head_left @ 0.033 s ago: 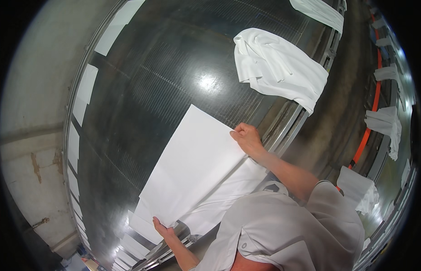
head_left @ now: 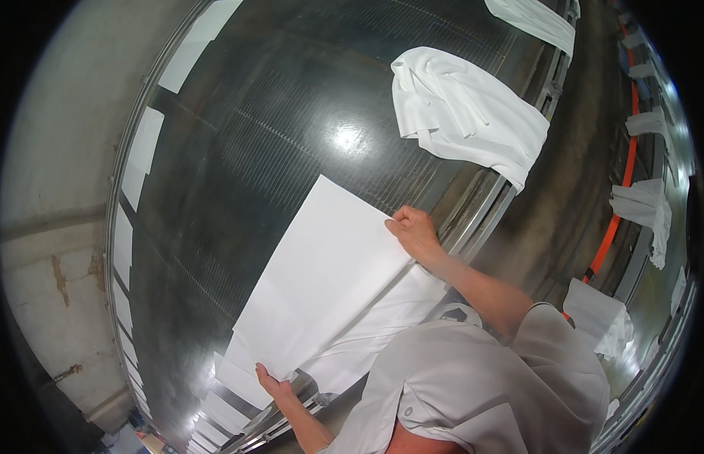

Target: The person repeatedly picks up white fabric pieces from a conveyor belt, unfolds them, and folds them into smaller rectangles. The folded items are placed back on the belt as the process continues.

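A white sheet of cloth (head_left: 322, 265) lies in a flat panel on the dark table, its nearer part hanging in folds over the edge in front of me. At its right corner my right hand (head_left: 416, 233) pinches the border between thumb and curled fingers. My left hand (head_left: 274, 384) holds the near left edge, thumb on top; its other fingers are partly hidden. Beyond my right hand, a crumpled white cloth (head_left: 469, 113) drapes over the table's metal rail, apart from the sheet.
The long dark table (head_left: 254, 151) has a metal rail (head_left: 484, 219) on my side. White cloth pieces (head_left: 145, 141) line its far edge, and more overlap at lower left. Another white cloth (head_left: 533, 23) lies at upper right. Across the aisle, an orange strip (head_left: 605, 246) runs beside hanging cloths (head_left: 643, 208).
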### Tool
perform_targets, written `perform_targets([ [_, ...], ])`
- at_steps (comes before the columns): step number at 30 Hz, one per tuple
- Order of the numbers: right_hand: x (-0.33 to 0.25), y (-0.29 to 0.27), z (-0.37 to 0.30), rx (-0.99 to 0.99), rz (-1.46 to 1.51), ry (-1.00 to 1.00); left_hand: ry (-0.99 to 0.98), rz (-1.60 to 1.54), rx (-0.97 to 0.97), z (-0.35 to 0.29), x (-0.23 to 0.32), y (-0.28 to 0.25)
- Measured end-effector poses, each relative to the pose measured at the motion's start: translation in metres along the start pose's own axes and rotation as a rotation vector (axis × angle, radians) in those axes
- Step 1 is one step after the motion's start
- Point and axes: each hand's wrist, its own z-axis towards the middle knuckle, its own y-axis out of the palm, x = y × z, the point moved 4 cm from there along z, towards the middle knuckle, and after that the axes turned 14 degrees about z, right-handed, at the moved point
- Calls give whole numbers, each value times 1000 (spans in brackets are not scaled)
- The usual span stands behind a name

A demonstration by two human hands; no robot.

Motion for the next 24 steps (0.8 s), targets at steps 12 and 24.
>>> perform_targets([
  [12, -4, -3, 6, 36, -134, -96, -18, -25, -32, 13, -15, 2],
  [24, -1, -3, 10, 79, -198, -90, -49, -23, -30, 3, -14, 14],
])
